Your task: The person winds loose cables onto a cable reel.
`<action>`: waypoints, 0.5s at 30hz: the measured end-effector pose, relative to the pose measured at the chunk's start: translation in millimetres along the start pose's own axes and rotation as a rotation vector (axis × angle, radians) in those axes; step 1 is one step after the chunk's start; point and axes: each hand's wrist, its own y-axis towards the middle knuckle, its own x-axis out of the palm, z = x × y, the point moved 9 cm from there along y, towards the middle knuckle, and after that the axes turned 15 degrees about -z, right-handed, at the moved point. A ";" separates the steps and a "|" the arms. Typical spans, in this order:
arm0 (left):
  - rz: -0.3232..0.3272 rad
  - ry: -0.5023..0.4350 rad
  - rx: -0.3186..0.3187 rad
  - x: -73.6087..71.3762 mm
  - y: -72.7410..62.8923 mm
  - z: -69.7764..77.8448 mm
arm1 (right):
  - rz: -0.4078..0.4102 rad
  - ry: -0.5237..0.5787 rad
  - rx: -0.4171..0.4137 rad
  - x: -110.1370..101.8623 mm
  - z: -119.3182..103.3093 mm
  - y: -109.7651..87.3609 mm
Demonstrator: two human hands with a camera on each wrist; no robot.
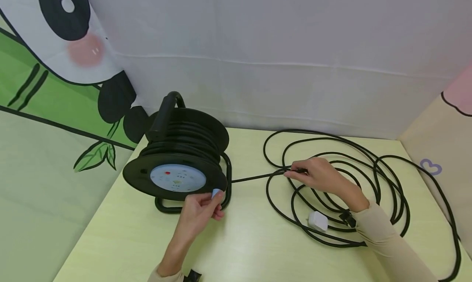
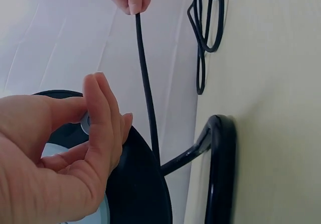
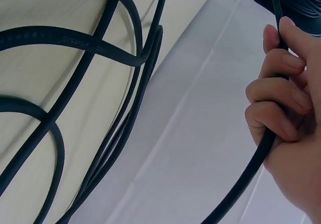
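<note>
From the head, I see a round black reel (image 1: 177, 159) on the left of the desk (image 1: 243, 245); the left hand (image 1: 200, 212) pinches its pale-blue knob (image 1: 216, 192), the right hand (image 1: 321, 175) grips smooth black cable (image 1: 258, 177) at loose, looping coils (image 1: 332, 153). The left wrist shows me taut-looking cable; the right wrist, fingers (image 3: 273, 91) curled round it.

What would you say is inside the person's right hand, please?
The black cable runs through the right hand; the right wrist view shows it emerging at both ends of the grip. Most of the stretch inside is covered.
</note>
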 end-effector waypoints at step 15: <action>0.027 0.050 -0.075 -16.8 -6.3 -19.6 | -0.023 -0.015 -0.032 3.5 -17.0 10.1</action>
